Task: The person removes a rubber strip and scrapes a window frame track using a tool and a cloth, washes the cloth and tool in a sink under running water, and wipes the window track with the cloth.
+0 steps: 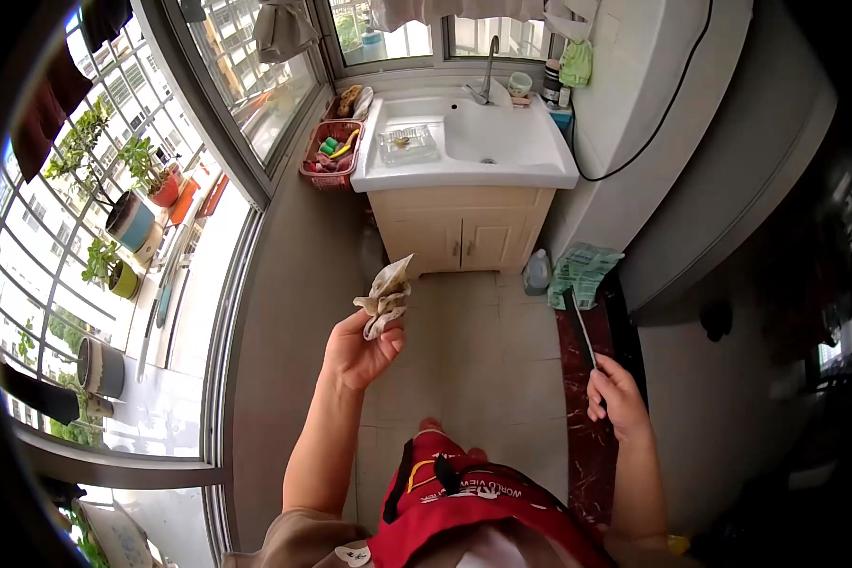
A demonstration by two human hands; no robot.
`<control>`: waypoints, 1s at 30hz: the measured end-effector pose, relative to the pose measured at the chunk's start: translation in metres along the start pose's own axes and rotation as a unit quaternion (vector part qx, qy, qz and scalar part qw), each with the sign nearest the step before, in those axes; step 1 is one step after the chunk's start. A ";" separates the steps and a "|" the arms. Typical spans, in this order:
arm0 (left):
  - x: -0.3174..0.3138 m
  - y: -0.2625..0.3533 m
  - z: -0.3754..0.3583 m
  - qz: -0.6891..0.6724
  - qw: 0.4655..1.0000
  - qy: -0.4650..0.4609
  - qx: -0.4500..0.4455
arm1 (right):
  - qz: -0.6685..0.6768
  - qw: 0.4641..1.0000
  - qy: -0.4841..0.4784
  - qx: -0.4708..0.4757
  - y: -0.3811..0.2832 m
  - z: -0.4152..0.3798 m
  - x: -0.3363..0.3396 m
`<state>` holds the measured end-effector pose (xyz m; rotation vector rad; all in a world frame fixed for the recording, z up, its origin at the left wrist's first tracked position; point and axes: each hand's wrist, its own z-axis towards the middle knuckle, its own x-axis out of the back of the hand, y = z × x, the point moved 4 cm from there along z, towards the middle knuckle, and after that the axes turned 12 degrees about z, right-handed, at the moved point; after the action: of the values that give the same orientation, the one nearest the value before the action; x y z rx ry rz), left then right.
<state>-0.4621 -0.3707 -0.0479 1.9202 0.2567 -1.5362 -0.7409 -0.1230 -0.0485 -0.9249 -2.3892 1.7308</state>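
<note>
Raised in front of me, my left hand (364,348) pinches a crumpled, brown-stained white wipe (388,293) between thumb and fingers. My right hand (620,396), lower and to the right, is closed around a long, thin dark tool (580,329). It points forward and away from me, and its far tip overlaps a green plastic bag (585,275) in this view. I cannot tell what kind of tool it is. A red apron (473,502) covers my front.
Ahead stands a white sink (492,133) on a beige cabinet (459,225), with a clear soap dish (409,144) on its counter. A red basket (331,156) sits left of it. A plastic jug (537,273) is on the floor beside the bag. Windows and potted plants (131,222) line the left.
</note>
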 end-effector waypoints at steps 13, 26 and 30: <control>0.034 0.051 0.338 0.046 0.993 0.048 0.101 | -0.098 0.992 0.062 0.054 -0.100 0.245 0.033; 0.135 0.038 0.561 0.116 0.960 0.218 0.132 | -0.456 0.840 -0.104 0.274 -0.201 0.681 -0.059; 0.138 0.043 0.580 0.107 0.957 0.234 0.134 | -0.525 0.752 -0.162 0.363 -0.224 0.817 -0.120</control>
<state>-0.8609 -0.7827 -0.2156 2.4271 0.0355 -0.9976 -1.0443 -0.9196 -0.1195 0.7457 -1.4329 1.9599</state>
